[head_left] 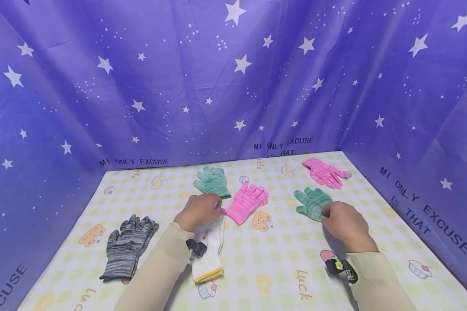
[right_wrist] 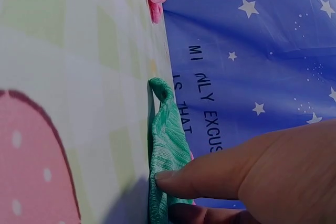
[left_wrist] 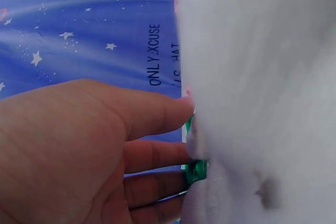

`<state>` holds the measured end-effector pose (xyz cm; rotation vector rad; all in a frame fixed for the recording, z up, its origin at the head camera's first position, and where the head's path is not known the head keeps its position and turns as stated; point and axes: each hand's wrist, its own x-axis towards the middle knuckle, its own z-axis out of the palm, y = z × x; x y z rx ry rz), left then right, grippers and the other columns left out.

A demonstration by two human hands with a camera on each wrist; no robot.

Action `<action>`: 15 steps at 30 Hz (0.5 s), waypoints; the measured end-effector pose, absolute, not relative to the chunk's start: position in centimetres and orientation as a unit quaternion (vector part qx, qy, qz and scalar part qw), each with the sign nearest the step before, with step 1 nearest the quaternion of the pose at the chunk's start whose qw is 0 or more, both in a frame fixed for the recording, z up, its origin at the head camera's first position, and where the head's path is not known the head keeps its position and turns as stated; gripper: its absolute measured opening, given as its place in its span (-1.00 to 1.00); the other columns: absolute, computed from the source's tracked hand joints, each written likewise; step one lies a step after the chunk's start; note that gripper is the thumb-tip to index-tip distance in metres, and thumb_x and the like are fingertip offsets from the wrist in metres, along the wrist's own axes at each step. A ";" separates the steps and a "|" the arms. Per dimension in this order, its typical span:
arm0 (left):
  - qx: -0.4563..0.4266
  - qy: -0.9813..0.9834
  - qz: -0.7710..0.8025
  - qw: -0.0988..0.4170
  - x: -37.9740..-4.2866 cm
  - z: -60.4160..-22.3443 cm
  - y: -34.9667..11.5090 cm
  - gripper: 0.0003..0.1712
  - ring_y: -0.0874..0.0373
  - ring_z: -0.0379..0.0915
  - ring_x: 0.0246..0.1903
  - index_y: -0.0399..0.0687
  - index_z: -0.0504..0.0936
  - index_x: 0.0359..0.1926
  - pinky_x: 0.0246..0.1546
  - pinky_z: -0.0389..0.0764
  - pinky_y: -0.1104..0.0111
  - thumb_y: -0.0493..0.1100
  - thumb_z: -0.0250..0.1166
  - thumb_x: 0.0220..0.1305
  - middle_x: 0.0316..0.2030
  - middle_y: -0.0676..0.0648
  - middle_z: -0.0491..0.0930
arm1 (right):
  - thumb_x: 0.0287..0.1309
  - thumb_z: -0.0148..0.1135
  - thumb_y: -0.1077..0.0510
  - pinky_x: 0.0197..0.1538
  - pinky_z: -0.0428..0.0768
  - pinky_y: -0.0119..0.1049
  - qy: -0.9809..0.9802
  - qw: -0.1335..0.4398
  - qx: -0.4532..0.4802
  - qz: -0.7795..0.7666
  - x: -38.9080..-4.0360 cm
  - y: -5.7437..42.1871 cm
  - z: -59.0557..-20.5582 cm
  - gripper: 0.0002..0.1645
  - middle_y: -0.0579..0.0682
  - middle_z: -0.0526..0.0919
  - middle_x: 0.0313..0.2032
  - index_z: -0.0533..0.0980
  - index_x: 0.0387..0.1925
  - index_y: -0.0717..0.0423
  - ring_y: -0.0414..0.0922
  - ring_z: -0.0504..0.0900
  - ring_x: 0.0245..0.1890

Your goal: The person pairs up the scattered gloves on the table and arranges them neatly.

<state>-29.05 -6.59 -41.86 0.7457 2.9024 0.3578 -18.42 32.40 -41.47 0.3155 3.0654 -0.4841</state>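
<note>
My left hand point(head_left: 199, 210) is at the finger end of a white glove point(head_left: 208, 263) with a yellow-edged cuff, thumb and fingers pinching the fabric. Close up in the left wrist view, the white glove point(left_wrist: 268, 87) fills the right side, dark spots on it, and hides the fingertips. On the right, my right hand point(head_left: 346, 224) pinches the cuff of a green glove point(head_left: 313, 203) whose fingers point away. The right wrist view has the thumb on top of the green glove's cuff point(right_wrist: 164, 150) and a finger under it.
A second green glove point(head_left: 211, 181) and a pink glove point(head_left: 247, 203) lie just beyond my left hand. Another pink glove point(head_left: 324, 172) is at the back right, a grey-black glove point(head_left: 128, 246) at the left. Starry purple curtains point(head_left: 202, 86) border the checked table point(head_left: 272, 259).
</note>
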 end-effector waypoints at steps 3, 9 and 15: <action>0.248 0.960 0.120 0.058 -29.1 -42.0 -6.7 -0.75 0.07 0.47 -0.31 0.06 0.59 -0.28 0.06 0.47 -0.09 0.10 0.28 0.41 -0.40 0.05 0.53 | 0.17 0.33 0.17 -0.07 0.59 0.29 0.983 0.008 0.099 -0.155 -18.5 32.4 -41.6 -0.62 0.32 0.73 0.01 0.69 0.00 0.25 0.38 0.65 0.03; 0.245 0.960 0.125 0.051 -29.2 -42.4 -6.7 -0.75 0.06 0.46 -0.31 0.07 0.57 -0.31 0.08 0.46 -0.08 0.10 0.28 0.40 -0.44 0.07 0.51 | 0.14 0.33 0.17 -0.11 0.60 0.28 0.983 0.007 0.099 -0.155 -18.6 32.6 -41.7 -0.61 0.32 0.73 0.02 0.70 0.00 0.23 0.38 0.65 0.03; 0.244 0.960 0.128 0.050 -29.2 -42.3 -6.7 -0.68 0.07 0.40 -0.40 0.08 0.46 -0.45 0.01 0.43 -0.03 0.08 0.28 0.39 -0.55 0.08 0.39 | 0.15 0.34 0.15 -0.15 0.60 0.25 0.981 0.015 0.109 -0.157 -18.7 32.8 -41.9 -0.62 0.31 0.73 0.01 0.70 0.00 0.22 0.35 0.66 0.03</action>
